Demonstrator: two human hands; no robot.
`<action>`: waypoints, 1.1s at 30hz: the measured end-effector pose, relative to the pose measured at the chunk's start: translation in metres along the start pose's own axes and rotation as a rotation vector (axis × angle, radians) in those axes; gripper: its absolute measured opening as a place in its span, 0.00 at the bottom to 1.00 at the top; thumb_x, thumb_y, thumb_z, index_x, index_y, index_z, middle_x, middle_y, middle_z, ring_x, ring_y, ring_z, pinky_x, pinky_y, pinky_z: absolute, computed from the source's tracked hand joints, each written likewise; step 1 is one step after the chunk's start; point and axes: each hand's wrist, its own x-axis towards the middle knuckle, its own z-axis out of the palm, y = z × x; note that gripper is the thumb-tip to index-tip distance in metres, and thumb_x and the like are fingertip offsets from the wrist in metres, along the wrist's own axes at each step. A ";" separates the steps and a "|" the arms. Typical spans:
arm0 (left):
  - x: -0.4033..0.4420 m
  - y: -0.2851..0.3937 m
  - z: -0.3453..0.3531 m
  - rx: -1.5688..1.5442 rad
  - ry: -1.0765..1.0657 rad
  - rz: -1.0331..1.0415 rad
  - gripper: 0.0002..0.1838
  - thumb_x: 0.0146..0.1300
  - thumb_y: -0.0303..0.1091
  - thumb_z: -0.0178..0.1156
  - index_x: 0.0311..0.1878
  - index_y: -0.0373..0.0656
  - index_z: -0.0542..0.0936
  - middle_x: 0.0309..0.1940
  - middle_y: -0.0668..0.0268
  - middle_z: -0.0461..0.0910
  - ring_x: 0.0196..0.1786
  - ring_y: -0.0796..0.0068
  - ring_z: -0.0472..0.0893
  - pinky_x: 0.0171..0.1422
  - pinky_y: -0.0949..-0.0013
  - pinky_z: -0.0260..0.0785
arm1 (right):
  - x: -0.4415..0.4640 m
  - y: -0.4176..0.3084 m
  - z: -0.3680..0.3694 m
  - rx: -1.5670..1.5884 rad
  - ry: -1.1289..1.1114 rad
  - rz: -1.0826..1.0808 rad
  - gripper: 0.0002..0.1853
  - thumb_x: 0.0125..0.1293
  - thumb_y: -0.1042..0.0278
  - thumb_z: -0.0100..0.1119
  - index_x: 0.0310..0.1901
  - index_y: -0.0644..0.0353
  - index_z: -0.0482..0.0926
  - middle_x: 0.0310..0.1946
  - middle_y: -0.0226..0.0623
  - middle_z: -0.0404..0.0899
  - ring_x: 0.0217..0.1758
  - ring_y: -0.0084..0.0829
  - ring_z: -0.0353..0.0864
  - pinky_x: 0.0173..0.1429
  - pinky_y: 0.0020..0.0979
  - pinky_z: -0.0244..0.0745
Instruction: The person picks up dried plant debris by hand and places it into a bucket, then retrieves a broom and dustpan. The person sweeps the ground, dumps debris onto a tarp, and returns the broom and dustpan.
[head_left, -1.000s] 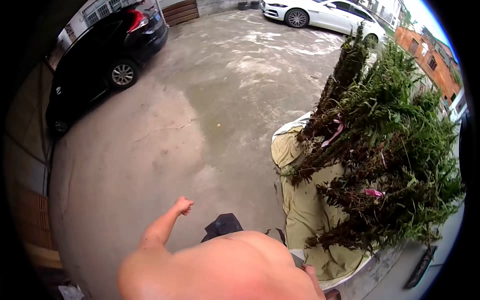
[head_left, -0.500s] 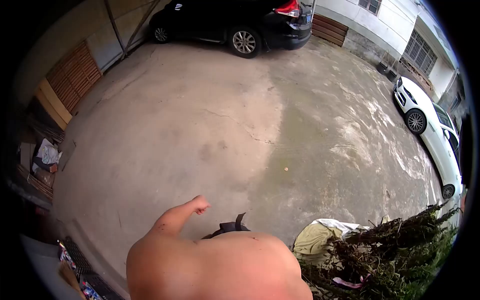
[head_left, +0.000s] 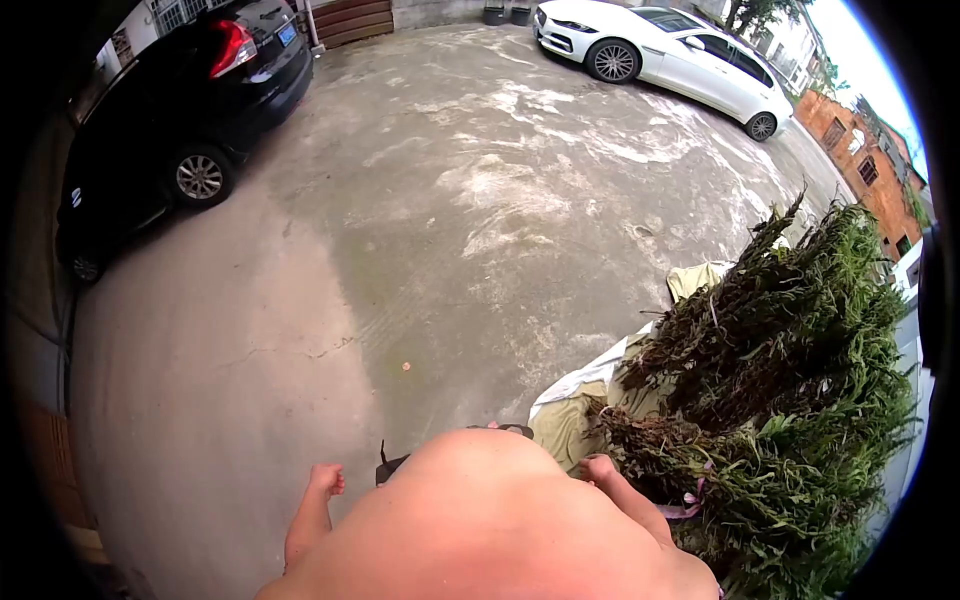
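Note:
My left hand (head_left: 328, 479) hangs at my left side above the concrete, its fingers curled in and nothing seen in them. On the other side my right hand (head_left: 597, 468) is closed in a loose fist, with no object showing in it. It appears over the edge of a yellowish-green cloth (head_left: 565, 427), close to the stem ends of a pile of cut leafy branches (head_left: 835, 340). A pink tie (head_left: 688, 503) runs around part of the pile. I cannot tell whether the right hand touches the cloth or stems.
A black car (head_left: 145, 120) stands at the upper left, and a white car (head_left: 665, 50) is parked at the far side. Stained concrete ground (head_left: 430, 270) stretches between them and me. Two dark buckets (head_left: 507, 16) stand by the back wall.
My view has turned to the right, so the cars and ground shift left and more of the branch pile shows. My right hand has come into view; the left is lower and further left.

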 end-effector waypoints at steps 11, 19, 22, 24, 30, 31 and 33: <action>0.113 0.226 0.131 0.261 -0.058 -0.002 0.10 0.57 0.34 0.53 0.33 0.35 0.71 0.17 0.60 0.71 0.16 0.67 0.72 0.18 0.64 0.65 | 0.078 -0.310 -0.029 -0.109 0.229 -0.287 0.18 0.53 0.65 0.55 0.45 0.64 0.74 0.28 0.33 0.74 0.25 0.25 0.73 0.24 0.27 0.69; 0.203 0.567 0.321 0.475 -0.157 0.250 0.08 0.56 0.30 0.52 0.36 0.36 0.68 0.16 0.61 0.70 0.14 0.68 0.71 0.16 0.63 0.67 | 0.121 -0.331 -0.081 0.037 0.493 0.198 0.13 0.52 0.62 0.61 0.21 0.64 0.74 0.17 0.35 0.74 0.15 0.28 0.71 0.19 0.33 0.68; 0.222 0.692 0.423 0.458 -0.235 0.268 0.08 0.56 0.28 0.51 0.37 0.37 0.68 0.16 0.61 0.70 0.14 0.69 0.71 0.14 0.65 0.67 | 0.155 -0.333 -0.103 0.221 0.484 0.243 0.14 0.57 0.64 0.56 0.40 0.65 0.76 0.23 0.39 0.75 0.20 0.30 0.74 0.20 0.32 0.72; 0.219 0.771 0.503 0.587 -0.293 0.409 0.06 0.56 0.30 0.51 0.34 0.37 0.69 0.16 0.62 0.70 0.13 0.70 0.71 0.14 0.66 0.67 | 0.175 -0.353 -0.107 0.289 0.463 0.257 0.12 0.57 0.64 0.56 0.37 0.65 0.75 0.23 0.38 0.74 0.20 0.29 0.74 0.20 0.32 0.72; 0.196 0.905 0.722 0.571 -0.373 0.584 0.09 0.54 0.31 0.52 0.36 0.36 0.69 0.18 0.63 0.70 0.15 0.71 0.71 0.17 0.68 0.67 | 0.241 -0.475 -0.186 0.325 0.369 0.250 0.10 0.58 0.66 0.55 0.31 0.65 0.74 0.17 0.32 0.69 0.14 0.25 0.69 0.18 0.31 0.70; 0.195 0.912 0.751 0.586 -0.397 0.574 0.09 0.54 0.31 0.52 0.36 0.36 0.70 0.18 0.63 0.70 0.16 0.71 0.71 0.18 0.67 0.67 | 0.246 -0.518 -0.215 0.312 0.373 0.212 0.09 0.57 0.66 0.55 0.32 0.65 0.74 0.16 0.31 0.69 0.13 0.25 0.68 0.18 0.32 0.70; 0.187 0.918 0.785 0.666 -0.420 0.521 0.10 0.53 0.31 0.52 0.36 0.36 0.70 0.19 0.63 0.71 0.17 0.70 0.72 0.19 0.66 0.67 | 0.281 -0.570 -0.276 0.289 0.471 0.174 0.11 0.56 0.64 0.56 0.31 0.65 0.75 0.18 0.32 0.71 0.16 0.27 0.70 0.19 0.33 0.70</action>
